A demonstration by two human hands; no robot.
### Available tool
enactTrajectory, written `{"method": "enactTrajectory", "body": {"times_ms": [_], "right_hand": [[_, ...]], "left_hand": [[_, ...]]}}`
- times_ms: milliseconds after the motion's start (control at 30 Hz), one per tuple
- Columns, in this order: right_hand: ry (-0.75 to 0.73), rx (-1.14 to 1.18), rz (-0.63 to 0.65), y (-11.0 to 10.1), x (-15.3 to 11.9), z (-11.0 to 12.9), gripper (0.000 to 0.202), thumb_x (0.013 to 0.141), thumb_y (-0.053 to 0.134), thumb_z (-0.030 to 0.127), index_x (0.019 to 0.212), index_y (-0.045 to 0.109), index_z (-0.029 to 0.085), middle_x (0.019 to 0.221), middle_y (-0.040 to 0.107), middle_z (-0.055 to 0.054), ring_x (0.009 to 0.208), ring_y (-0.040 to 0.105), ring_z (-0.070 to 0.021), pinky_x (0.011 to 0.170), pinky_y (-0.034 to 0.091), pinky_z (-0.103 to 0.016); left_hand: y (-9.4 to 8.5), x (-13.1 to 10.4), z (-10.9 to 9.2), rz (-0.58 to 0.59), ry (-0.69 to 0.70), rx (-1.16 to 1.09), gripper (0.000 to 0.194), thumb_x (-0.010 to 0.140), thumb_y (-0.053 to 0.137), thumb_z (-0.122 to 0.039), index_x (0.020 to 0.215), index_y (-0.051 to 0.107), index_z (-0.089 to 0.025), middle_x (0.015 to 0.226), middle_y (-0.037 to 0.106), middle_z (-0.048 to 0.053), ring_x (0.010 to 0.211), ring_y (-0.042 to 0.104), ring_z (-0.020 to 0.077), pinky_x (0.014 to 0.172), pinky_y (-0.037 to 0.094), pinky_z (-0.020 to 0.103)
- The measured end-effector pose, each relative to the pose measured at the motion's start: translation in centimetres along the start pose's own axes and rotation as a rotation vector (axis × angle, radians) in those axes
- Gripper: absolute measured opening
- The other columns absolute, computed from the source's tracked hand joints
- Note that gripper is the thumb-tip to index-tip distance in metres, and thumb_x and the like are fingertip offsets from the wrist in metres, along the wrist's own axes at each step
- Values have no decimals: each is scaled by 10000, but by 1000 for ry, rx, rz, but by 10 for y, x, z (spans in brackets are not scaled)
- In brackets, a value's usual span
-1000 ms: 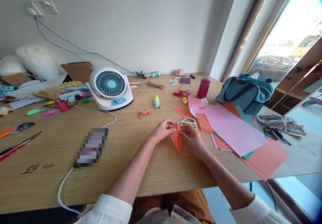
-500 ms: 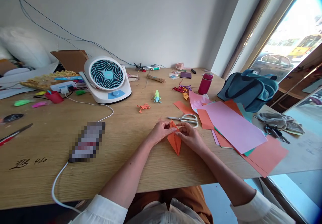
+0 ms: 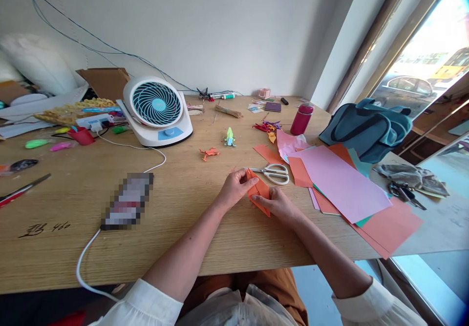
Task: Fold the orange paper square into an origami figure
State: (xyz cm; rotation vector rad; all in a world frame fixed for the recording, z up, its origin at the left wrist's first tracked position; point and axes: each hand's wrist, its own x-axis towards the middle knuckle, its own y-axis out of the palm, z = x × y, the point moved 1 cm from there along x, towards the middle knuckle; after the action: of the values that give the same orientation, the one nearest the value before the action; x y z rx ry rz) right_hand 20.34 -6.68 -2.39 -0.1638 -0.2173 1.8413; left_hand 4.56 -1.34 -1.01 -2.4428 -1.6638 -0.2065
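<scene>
Between my two hands is a folded piece of orange origami paper (image 3: 261,189), tilted and pointed at its ends. My left hand (image 3: 236,188) pinches its upper left edge, thumb on the near face. My right hand (image 3: 276,203) grips the right side with the thumb across the front; its other fingers are partly hidden behind the paper. Just beyond my hands lie white-handled scissors (image 3: 276,173), their blades partly hidden. Farther off stand an orange folded paper figure (image 3: 209,153) and a green and yellow one (image 3: 229,137).
Coloured paper sheets (image 3: 340,182) spread over the right, beside a blue-grey bag (image 3: 366,130) and a red bottle (image 3: 302,119). A white fan (image 3: 157,109) stands back left. A phone (image 3: 128,200) on a white cable and a red-handled knife (image 3: 22,191) lie left.
The orange paper has turned from nearly upright to slanting down to the right. My right hand has slid lower along it, its thumb now across the front. My left hand keeps its pinch.
</scene>
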Motion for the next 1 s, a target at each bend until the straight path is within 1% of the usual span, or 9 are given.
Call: {"method": "enactTrajectory", "body": {"times_ms": [167,267,400,500,567,667,733,833,1000], "right_hand": [[3,17,26,1,-1,5,425,764,712,592,675,727,177,660,689,-51,572,541,-150,539,437,-266],[0,28,44,1,-2,6,459,769,689,630,738,756,177,712,735,-66,612,598,-175,587,492,-291],[-19,25,80,0,-3,5,512,808,628,658,826,774,168,741,752,-69,632,621,-179,624,505,-302],[-31,10,110,0,-3,4,478,821,633,631,837,777,175,777,756,-61,682,635,-187,663,504,-306],[-31,2,121,-1,-3,3,446,817,656,607,844,774,178,819,758,-59,728,642,-193,682,499,-304],[-31,-6,123,-1,-3,3,446,848,626,599,814,761,175,852,756,-61,754,640,-190,680,484,-292],[-32,-16,121,-2,-3,2,447,865,610,589,775,750,174,788,742,-54,695,619,-175,651,467,-283],[-28,-29,122,-2,-3,1,408,856,642,555,748,740,174,667,702,-35,597,573,-154,600,441,-276],[-15,-6,166,-1,-3,-3,388,854,651,547,801,743,174,679,720,-40,626,625,-170,637,475,-285]], "left_hand": [[-9,2,-2,-98,-16,-45,322,768,713,-450,746,588,-154,679,543,-35,642,482,105,615,392,218],[-17,5,0,-144,-23,-72,343,756,716,-475,760,595,-154,705,575,-23,672,520,118,646,426,231],[-29,8,1,-194,-21,-105,366,745,721,-498,793,604,-155,744,608,-8,713,561,133,673,457,244],[-36,9,0,-218,-19,-117,366,745,721,-499,798,604,-157,751,612,-9,717,564,132,669,456,239],[-37,8,-1,-211,-22,-120,364,745,724,-498,796,607,-156,746,610,-13,712,559,129,666,449,236],[-33,6,-2,-155,-37,-118,371,726,752,-490,784,624,-147,725,607,-19,693,548,122,666,433,232],[-27,4,-1,-104,-51,-115,377,704,779,-482,770,637,-138,711,605,-22,670,534,114,649,418,226],[-20,2,1,-47,-67,-119,385,684,802,-476,755,646,-132,699,604,-24,646,516,107,621,399,219],[-22,3,4,-33,-76,-149,405,684,796,-492,802,655,-130,748,636,-14,691,553,117,678,430,232]]}}
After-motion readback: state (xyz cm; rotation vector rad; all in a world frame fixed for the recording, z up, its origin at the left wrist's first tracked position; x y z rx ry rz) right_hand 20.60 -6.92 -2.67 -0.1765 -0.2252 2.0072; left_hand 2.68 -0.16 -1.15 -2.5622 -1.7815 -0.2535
